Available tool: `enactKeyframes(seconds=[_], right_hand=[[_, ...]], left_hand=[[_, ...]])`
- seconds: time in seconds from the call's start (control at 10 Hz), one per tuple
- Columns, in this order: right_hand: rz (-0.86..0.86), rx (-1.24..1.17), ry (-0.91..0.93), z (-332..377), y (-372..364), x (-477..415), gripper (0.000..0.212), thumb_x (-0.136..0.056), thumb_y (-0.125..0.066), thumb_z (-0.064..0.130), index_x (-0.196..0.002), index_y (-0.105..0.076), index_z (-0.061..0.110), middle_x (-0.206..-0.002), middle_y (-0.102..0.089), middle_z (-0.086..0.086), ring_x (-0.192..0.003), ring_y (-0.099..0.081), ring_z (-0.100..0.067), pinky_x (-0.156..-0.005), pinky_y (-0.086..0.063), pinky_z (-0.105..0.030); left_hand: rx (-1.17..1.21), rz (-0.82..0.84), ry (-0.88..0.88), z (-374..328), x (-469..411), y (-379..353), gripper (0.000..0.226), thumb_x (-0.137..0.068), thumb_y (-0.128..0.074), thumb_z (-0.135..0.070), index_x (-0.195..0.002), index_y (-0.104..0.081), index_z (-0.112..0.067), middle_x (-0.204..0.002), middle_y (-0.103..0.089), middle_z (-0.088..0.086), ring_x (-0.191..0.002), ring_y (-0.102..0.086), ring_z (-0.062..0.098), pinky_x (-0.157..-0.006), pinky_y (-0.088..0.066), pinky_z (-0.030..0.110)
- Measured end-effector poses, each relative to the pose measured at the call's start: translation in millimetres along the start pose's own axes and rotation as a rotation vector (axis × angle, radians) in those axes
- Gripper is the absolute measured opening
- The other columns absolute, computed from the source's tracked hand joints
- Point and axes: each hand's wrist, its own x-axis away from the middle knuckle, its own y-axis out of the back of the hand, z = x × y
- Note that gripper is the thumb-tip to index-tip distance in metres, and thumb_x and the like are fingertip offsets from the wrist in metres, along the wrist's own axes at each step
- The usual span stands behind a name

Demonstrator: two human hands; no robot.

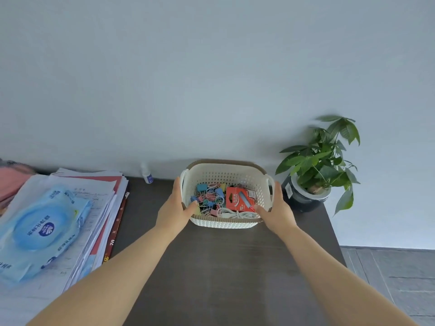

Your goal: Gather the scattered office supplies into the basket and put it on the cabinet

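I see basket (pixel 226 222) w/ clips (pixel 207 199), red box (pixel 240 198), cable (pixel 235 214) inside, apparently set on cabinet (pixel 211 267) top, far end. L hand (pixel 175 208) & R hand (pixel 278 208) grip its sides, thumbs over rim. Gathering looks done; prob. only letting go left.

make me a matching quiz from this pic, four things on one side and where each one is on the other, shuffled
Things:
1. red box
2. wipes pack
3. potted plant
4. small bottle

Places:
A. on the paper stack
B. left of the basket, by the wall
C. inside the basket
D. right of the basket

Pairs: 1-C, 2-A, 3-D, 4-B
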Motion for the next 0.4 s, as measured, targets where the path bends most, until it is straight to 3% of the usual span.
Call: enactKeyframes(seconds=[0.2, 0.3, 0.4], right_hand=[[0.091, 0.021, -0.004, 2, 7, 0, 0.093, -0.086, -0.057, 0.040, -0.145, 0.012, 0.022, -0.107, -0.064, -0.015, -0.076, -0.062, -0.026, -0.069, -0.054, -0.038], [0.163, 0.120, 0.058, 14, 33, 6, 0.089, -0.087, -0.058, 0.036, -0.146, 0.006, 0.017, -0.135, -0.050, -0.014, -0.108, -0.058, -0.030, -0.088, -0.047, -0.038], [0.272, 0.212, 0.220, 31, 79, 38, 0.071, -0.089, -0.054, 0.038, -0.145, -0.011, 0.030, -0.140, -0.044, 0.006, -0.123, -0.047, -0.018, -0.099, -0.037, -0.031]], left_hand=[[-0.024, 0.106, 0.045, -6, 0, 8, 0.080, -0.084, -0.063, -0.024, -0.140, -0.006, -0.032, -0.114, -0.044, -0.006, -0.091, -0.058, 0.018, -0.062, -0.057, 0.032], [-0.195, 0.132, 0.040, -19, -6, 29, 0.084, -0.080, -0.066, -0.037, -0.141, -0.011, -0.018, -0.137, -0.036, 0.009, -0.122, -0.042, 0.031, -0.091, -0.049, 0.047], [-0.360, 0.171, -0.095, -54, 10, 72, 0.087, -0.084, -0.059, -0.044, -0.147, -0.005, -0.016, -0.155, -0.006, 0.007, -0.141, -0.012, 0.026, -0.112, -0.021, 0.041]])
